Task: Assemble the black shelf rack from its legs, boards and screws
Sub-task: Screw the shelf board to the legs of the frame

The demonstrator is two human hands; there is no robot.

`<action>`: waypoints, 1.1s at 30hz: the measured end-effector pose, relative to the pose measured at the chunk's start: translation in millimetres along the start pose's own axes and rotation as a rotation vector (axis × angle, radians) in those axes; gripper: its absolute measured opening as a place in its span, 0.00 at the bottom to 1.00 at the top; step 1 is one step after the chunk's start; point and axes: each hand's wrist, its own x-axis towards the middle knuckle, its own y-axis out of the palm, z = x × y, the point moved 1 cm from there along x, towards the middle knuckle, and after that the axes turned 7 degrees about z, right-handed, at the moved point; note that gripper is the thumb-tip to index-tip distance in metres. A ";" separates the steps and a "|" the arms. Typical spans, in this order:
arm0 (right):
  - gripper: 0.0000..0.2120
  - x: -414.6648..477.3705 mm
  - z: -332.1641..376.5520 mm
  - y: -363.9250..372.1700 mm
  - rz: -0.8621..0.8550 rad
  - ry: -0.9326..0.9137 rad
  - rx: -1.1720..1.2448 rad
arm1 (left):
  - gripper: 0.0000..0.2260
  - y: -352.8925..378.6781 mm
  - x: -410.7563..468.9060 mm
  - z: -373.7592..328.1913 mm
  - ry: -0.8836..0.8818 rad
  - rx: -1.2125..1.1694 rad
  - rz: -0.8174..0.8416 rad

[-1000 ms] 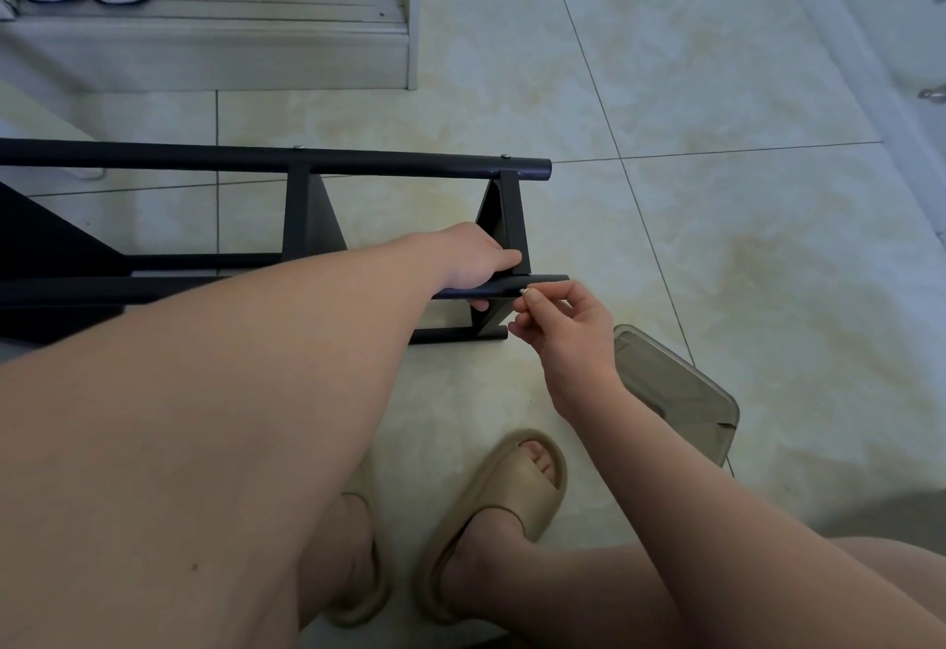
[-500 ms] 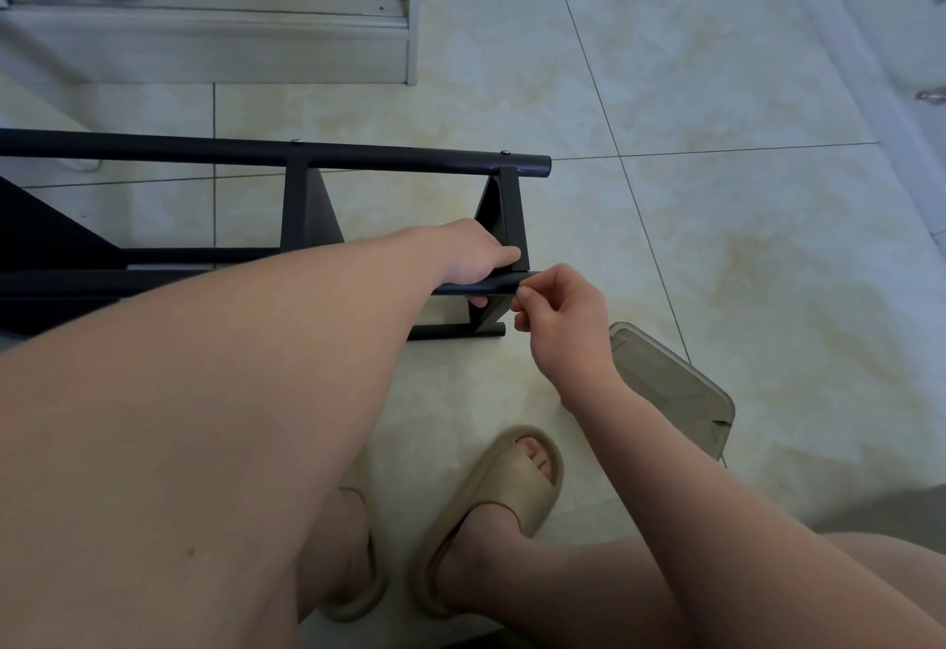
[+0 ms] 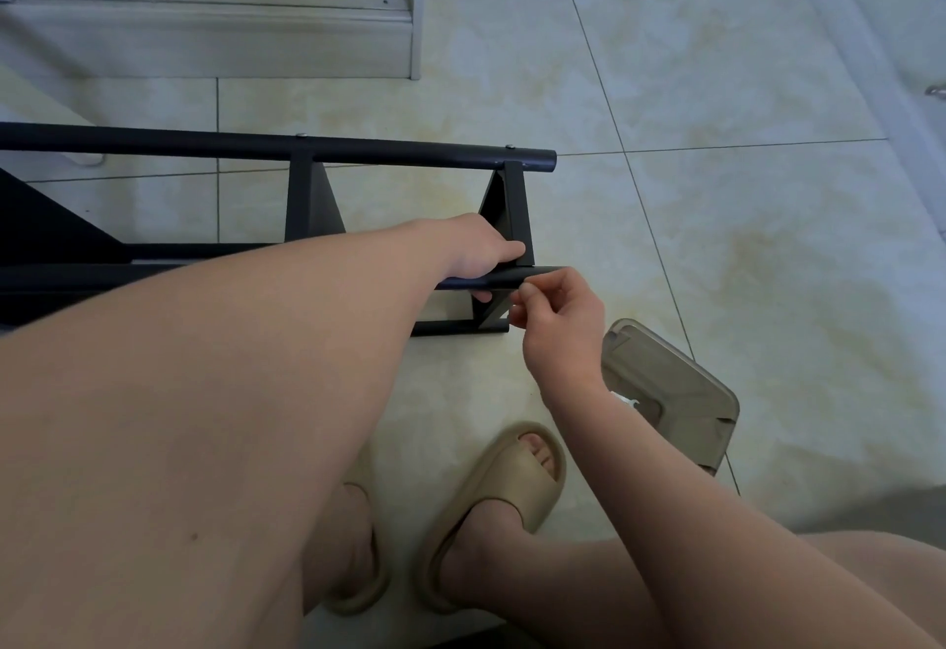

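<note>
A black rack (image 3: 409,155) lies sideways on the tile floor (image 3: 716,239). The left hand (image 3: 481,251) has its grip closed round the near leg (image 3: 542,272). Just right, the right hand (image 3: 560,313) pinches a small item, too tiny to identify, at the leg's end.

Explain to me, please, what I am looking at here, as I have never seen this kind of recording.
There is no machine: a person wears one camera on the head, looking down at their own two bare hands, so this single picture is their view. On the tiled floor lies a half-built black rack. The left hand grips its near tube to steady it. The right hand pinches a small part against that tube's end, likely a screw, though it is too small to tell. Beside the right forearm lies a clear plastic box; the person's feet in beige sandals show below, and a pale shoe shelf stands at the top left.
</note>
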 end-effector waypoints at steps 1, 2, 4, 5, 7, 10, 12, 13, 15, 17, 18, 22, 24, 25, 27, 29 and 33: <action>0.12 0.5 0.6 1.0 -0.008 0.020 0.056 | 0.18 -0.1 -0.1 -0.4 -0.002 0.007 0.003; 0.12 0.8 0.6 2.5 -0.014 0.040 0.114 | 0.19 0.0 -0.2 -0.6 -0.007 0.005 0.004; 0.11 -0.1 -0.2 6.3 -0.028 0.081 0.253 | 0.19 -0.1 -0.5 -0.7 -0.012 -0.008 0.010; 0.11 -0.7 -0.5 8.3 -0.038 0.099 0.320 | 0.19 -0.3 -0.3 -0.6 -0.011 -0.016 0.010; 0.10 -1.0 -1.4 12.0 -0.058 0.123 0.415 | 0.19 -0.5 -0.4 -1.2 -0.012 -0.059 -0.001; 0.10 -1.2 -3.5 13.9 -0.067 0.124 0.503 | 0.19 -0.5 -1.7 -2.5 -0.010 -0.048 0.006; 0.09 -1.8 -6.0 13.1 -0.060 0.094 0.487 | 0.19 -0.2 -2.2 -2.7 -0.015 -0.036 0.011; 0.09 -2.3 -7.2 12.3 -0.055 0.077 0.467 | 0.20 -0.2 -2.4 -2.6 -0.017 -0.039 0.009; 0.09 -2.9 -9.0 11.4 -0.045 0.062 0.460 | 0.20 -0.1 -1.7 -2.1 -0.024 -0.058 0.000; 0.09 -3.1 -10.4 11.1 -0.039 0.057 0.472 | 0.21 0.2 -1.4 -1.8 -0.035 -0.097 -0.014; 0.08 -3.2 -10.8 11.0 -0.042 0.053 0.470 | 0.21 0.2 -1.2 -1.8 -0.040 -0.111 -0.021; 0.07 -4.1 -11.8 9.8 -0.033 0.032 0.446 | 0.21 0.3 -0.4 -1.2 -0.029 -0.117 -0.029; 0.07 -4.2 -11.9 8.6 -0.014 0.030 0.432 | 0.20 0.3 0.6 -0.4 -0.017 -0.119 -0.033; 0.08 -4.6 -12.1 7.6 -0.001 0.033 0.429 | 0.20 0.3 1.1 0.1 -0.013 -0.124 -0.036; 0.09 -5.5 -12.6 5.2 0.032 0.040 0.423 | 0.21 0.0 2.2 0.4 -0.010 -0.131 -0.040; 0.10 -6.4 -13.8 2.7 0.066 0.041 0.412 | 0.21 0.3 2.0 0.4 -0.010 -0.131 -0.042; 0.11 -5.2 -14.9 -1.2 0.093 0.044 0.404 | 0.21 1.2 0.3 -1.0 -0.007 -0.122 -0.029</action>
